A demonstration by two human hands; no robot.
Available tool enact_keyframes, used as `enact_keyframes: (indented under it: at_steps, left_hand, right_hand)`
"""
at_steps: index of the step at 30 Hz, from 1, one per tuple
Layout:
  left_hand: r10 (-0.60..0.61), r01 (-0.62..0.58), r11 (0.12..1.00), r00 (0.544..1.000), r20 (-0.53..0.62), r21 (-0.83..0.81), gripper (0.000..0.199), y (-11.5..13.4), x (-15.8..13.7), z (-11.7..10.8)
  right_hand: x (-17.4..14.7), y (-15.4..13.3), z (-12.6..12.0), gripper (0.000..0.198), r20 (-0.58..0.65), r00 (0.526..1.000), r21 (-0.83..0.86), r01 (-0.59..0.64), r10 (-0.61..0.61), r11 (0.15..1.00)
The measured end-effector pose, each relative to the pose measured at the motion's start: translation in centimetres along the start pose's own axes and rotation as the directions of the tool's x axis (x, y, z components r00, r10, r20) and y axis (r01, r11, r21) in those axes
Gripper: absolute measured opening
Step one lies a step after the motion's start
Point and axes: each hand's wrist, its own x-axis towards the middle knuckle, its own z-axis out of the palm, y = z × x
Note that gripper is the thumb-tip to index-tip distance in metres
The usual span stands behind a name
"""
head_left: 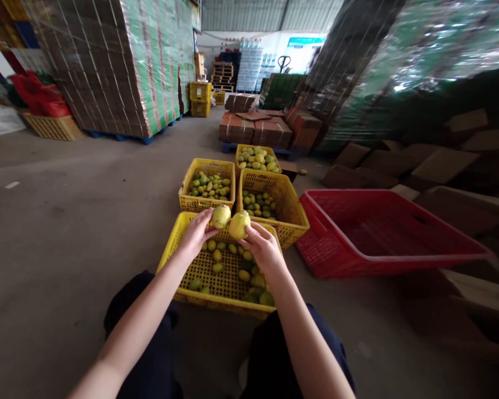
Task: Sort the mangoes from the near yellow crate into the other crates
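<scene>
My left hand [197,231] is closed around a yellow lemon [222,216] with dark marks on its skin. In my right hand [261,244] is a second lemon [239,224], a smoother yellow one with a nub at its top. The two fruits are held up side by side, close together. Below them, between my knees, stands a yellow plastic crate [171,239] with yellow and green lemons scattered over its perforated floor, more of them at its right side. My right forearm hides part of that side.
Beyond stand a left yellow crate [208,206], a right yellow crate [291,213] and a far yellow crate [244,148], all holding lemons. A red crate [336,260] is at the right, beside loose cardboard [436,163]. Wrapped pallet stacks [103,72] rise behind.
</scene>
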Motion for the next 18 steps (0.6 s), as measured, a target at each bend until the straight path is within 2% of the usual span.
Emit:
enact_keyframes:
  at_steps: [4,10,12,15,18]
  left_hand:
    - [-0.014,0.018,0.996,0.998,-0.054,0.087,0.033,0.00,-0.26,0.27]
    - [-0.027,0.009,0.973,0.997,0.076,0.230,0.041,0.09,-0.50,0.64]
    - [-0.011,-0.006,0.968,0.998,0.065,0.251,0.044,0.04,-0.31,0.45]
    - [0.024,-0.027,0.974,1.000,0.017,0.226,0.044,-0.03,0.07,0.04]
    - [0.030,-0.039,0.987,0.998,0.063,0.153,0.041,0.10,0.27,-0.24]
  right_hand:
    - [0.21,0.53,-0.01,0.043,0.012,0.998,0.020,-0.061,0.061,0.998]
    - [0.00,0.95,0.56,0.043,0.040,0.998,-0.065,-0.045,0.048,0.997]
    - [-0.02,0.79,0.62,0.043,0.027,0.999,-0.055,-0.037,0.039,0.998]
    - [0.16,0.55,0.43,0.044,-0.009,0.999,-0.051,-0.037,0.037,0.998]
    - [0.38,0.53,0.22,0.046,-0.035,0.999,-0.054,-0.026,0.024,0.998]
